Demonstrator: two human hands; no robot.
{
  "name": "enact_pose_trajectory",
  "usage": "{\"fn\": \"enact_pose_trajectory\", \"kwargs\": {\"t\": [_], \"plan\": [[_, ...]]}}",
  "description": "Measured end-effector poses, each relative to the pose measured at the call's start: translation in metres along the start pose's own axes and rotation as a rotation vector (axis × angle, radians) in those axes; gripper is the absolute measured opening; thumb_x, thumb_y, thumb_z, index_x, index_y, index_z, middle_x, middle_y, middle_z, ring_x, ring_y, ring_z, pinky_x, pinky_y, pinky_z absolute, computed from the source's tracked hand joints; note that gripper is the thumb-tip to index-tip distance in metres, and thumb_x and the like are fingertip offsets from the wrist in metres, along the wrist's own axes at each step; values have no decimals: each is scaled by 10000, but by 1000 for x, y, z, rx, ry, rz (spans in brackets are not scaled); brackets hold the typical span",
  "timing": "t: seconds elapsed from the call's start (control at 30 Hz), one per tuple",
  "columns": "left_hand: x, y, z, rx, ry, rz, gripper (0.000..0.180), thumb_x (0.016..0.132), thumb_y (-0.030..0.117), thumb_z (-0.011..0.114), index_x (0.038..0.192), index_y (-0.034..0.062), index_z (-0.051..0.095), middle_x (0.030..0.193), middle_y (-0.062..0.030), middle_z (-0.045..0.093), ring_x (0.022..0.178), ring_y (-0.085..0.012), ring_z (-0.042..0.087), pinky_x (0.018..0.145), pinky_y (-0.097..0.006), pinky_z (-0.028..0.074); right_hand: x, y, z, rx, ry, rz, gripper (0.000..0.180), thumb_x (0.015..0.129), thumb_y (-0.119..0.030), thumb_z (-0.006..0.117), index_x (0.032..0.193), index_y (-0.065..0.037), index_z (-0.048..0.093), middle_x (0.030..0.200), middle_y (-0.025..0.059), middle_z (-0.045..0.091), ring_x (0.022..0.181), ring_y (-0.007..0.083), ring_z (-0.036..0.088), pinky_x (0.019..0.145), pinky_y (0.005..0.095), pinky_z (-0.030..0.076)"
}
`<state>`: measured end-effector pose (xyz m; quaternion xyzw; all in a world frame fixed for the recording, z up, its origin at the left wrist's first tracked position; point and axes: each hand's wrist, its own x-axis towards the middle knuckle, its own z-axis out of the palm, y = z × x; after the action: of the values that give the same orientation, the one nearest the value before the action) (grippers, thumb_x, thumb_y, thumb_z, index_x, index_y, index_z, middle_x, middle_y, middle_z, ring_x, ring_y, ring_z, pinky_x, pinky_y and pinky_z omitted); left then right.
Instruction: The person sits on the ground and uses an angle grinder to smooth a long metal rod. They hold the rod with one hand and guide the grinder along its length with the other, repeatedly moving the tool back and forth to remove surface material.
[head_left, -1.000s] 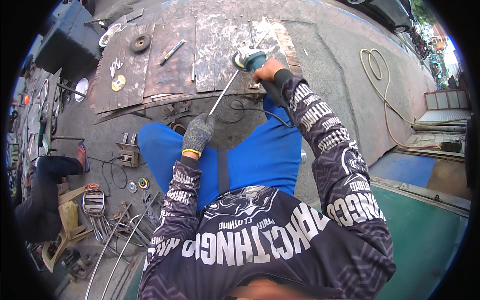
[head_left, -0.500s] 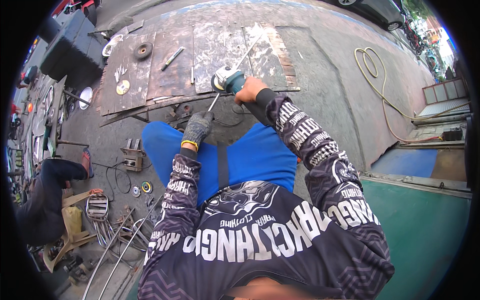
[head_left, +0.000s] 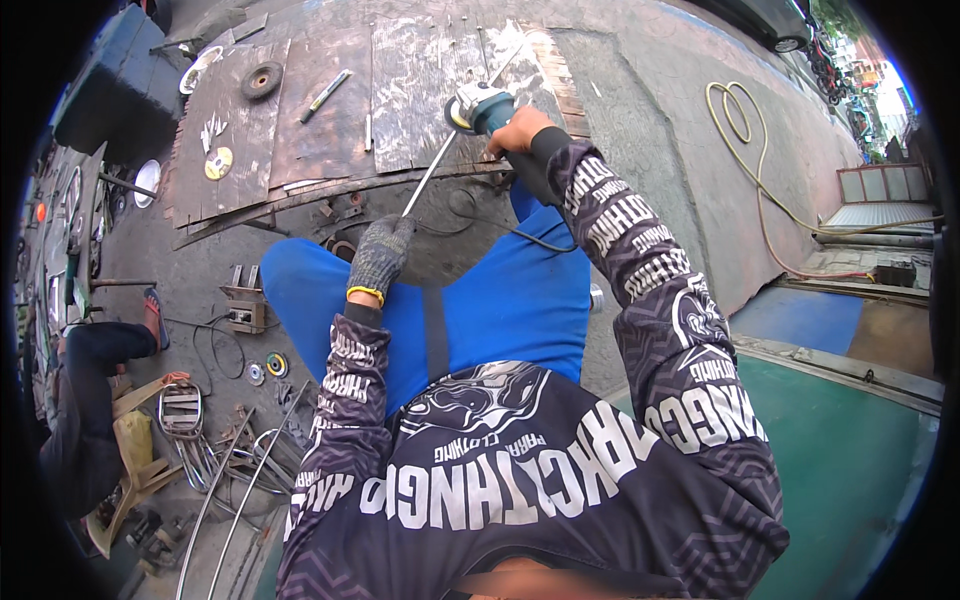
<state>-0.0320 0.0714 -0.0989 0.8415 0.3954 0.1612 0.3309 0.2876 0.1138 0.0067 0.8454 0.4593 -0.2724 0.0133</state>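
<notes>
My left hand [head_left: 382, 250], in a grey knit glove with a yellow cuff, is closed round the near end of a thin metal rod [head_left: 430, 172]. The rod slants away to the right over a worn wooden board [head_left: 415, 75]. My bare right hand [head_left: 520, 132] grips the body of a teal angle grinder [head_left: 492, 110]. Its round disc [head_left: 459, 117] is at the rod, partway along it; whether they touch, I cannot tell. The grinder's head hides a stretch of the rod, which shows again beyond it.
On the board lie a dark wheel [head_left: 262, 80], a marker pen [head_left: 326, 96] and a yellowish disc [head_left: 218, 163]. A black cable [head_left: 460, 222] loops below the board. Another person's leg [head_left: 105, 345] is at left. A yellowish hose [head_left: 765, 170] lies right.
The grinder in my right hand has moved farther away along the rod. More of the rod now shows between it and my left hand. The whole view has shifted slightly.
</notes>
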Motion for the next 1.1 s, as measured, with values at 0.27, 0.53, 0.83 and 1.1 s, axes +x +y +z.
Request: {"fn": "enact_pose_trajectory", "kwargs": {"t": [0.27, 0.53, 0.83, 1.1], "plan": [[-14, 36, -17, -196, -13, -332, 375, 988, 313, 538, 1074, -31, 660, 1037, -286, 659, 1009, -469, 605, 871, -494, 485, 51, 20, -42, -50, -31, 97, 622, 558, -364, 840, 1033, 25, 739, 1123, 199, 704, 989, 305, 698, 842, 344, 556], [-19, 68, -33, -263, 26, -353, 338, 988, 288, 561, 1060, -25, 667, 1003, -273, 668, 983, -463, 617, 825, -486, 502, 100, 52, -82, -54, -5, 157, 552, 592, -339, 831, 1018, 3, 748, 1143, 181, 698, 1006, 276, 689, 860, 338, 543], [-11, 85, -47, -304, 3, -430, 274, 987, 261, 572, 1042, 10, 669, 919, -250, 670, 900, -451, 636, 746, -491, 503, 182, 89, -111, -19, 31, 220, 631, 547, -376, 816, 1033, 17, 732, 1116, 202, 694, 977, 303, 689, 844, 361, 544], [-5, 86, -52, -321, -53, -535, 267, 977, 272, 578, 1033, 26, 667, 864, -249, 665, 848, -454, 639, 721, -504, 502, 225, 99, -123, 131, 54, 256, 557, 582, -444, 812, 960, -39, 752, 977, 190, 717, 744, 314, 687, 714, 397, 552]]}}
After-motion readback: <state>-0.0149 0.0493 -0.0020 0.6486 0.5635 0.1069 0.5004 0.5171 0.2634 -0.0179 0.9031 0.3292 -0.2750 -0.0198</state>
